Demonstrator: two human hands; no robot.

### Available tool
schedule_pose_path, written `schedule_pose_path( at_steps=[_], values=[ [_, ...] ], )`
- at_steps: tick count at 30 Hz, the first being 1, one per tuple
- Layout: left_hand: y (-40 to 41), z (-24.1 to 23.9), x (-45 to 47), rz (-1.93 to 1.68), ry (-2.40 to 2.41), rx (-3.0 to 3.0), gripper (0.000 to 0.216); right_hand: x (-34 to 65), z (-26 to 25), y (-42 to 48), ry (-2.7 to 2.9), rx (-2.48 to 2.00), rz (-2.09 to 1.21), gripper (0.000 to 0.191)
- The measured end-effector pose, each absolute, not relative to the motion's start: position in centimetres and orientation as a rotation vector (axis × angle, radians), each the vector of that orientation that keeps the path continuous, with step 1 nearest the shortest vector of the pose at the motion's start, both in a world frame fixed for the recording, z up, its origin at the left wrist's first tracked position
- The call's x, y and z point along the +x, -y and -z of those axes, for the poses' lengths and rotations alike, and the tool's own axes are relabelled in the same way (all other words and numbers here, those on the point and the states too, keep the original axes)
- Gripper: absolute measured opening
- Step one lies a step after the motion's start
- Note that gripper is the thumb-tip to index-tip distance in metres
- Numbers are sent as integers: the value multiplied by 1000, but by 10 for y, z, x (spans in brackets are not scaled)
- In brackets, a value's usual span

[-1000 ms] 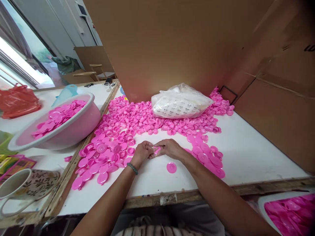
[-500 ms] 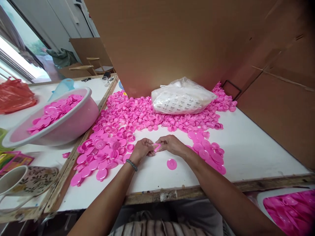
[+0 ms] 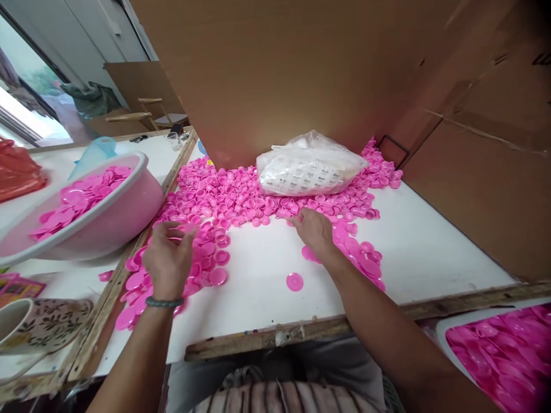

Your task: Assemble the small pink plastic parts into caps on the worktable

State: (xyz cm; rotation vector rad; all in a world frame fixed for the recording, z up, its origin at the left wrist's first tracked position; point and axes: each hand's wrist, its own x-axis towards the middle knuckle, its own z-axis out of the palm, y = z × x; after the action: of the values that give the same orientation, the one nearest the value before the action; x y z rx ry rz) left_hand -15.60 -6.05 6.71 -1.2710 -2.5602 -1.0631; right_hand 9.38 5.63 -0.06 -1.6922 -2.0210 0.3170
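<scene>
My left hand hovers above a spread of flat pink discs at the table's left edge. Its fingers are curled and smeared by motion, so what they hold, if anything, is unclear. My right hand reaches forward, fingers stretched out onto the near edge of a heap of small pink caps. More flat discs lie just right of that hand. A single pink disc sits alone on the white table between my arms.
A clear bag of white parts rests on the caps at the back. A pink bowl of discs stands at left, near a mug. Cardboard walls close the back and right. A tray of pink pieces sits bottom right.
My hands were together at the table's middle, pinching a pink piece. They have separated: the left swung to the left over the discs, the right went forward to the caps.
</scene>
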Motion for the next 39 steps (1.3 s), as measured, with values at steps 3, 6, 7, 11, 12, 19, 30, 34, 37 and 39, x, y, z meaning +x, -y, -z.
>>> schedule_pose_path(
  at_steps=[3, 6, 7, 11, 12, 19, 30, 34, 37, 39],
  values=[
    [69, -63, -141, 974, 2358, -1426, 41, 95, 2, -64, 2083, -1775, -267, 28],
    [77, -38, -87, 1027, 2193, -2170, 25, 91, 6, -64, 2109, -1746, -292, 21],
    [77, -28, -68, 954, 2131, -2411, 24, 91, 8, -64, 2110, -1724, -279, 20],
    [68, 2, -25, 572, 1925, -2881, 23, 93, 15, -67, 2089, -1658, -274, 23],
    [65, 6, -23, 547, 1926, -2871, 22, 94, 15, -68, 2078, -1654, -281, 25],
    [52, 8, -58, 690, 2189, -2545, 15, 92, 15, -71, 2075, -1600, -291, 32],
    [54, 13, -69, 947, 2311, -2443, 19, 79, 17, -65, 2097, -1473, -324, 21],
    [51, 14, -72, 977, 2276, -2404, 16, 81, 13, -65, 2021, -1418, -278, 15],
    [49, 16, -73, 1007, 2296, -2375, 19, 78, 14, -66, 2066, -1392, -230, 19],
    [48, 17, -73, 1042, 2351, -2344, 23, 73, 18, -67, 2119, -1378, -214, 22]
  ],
)
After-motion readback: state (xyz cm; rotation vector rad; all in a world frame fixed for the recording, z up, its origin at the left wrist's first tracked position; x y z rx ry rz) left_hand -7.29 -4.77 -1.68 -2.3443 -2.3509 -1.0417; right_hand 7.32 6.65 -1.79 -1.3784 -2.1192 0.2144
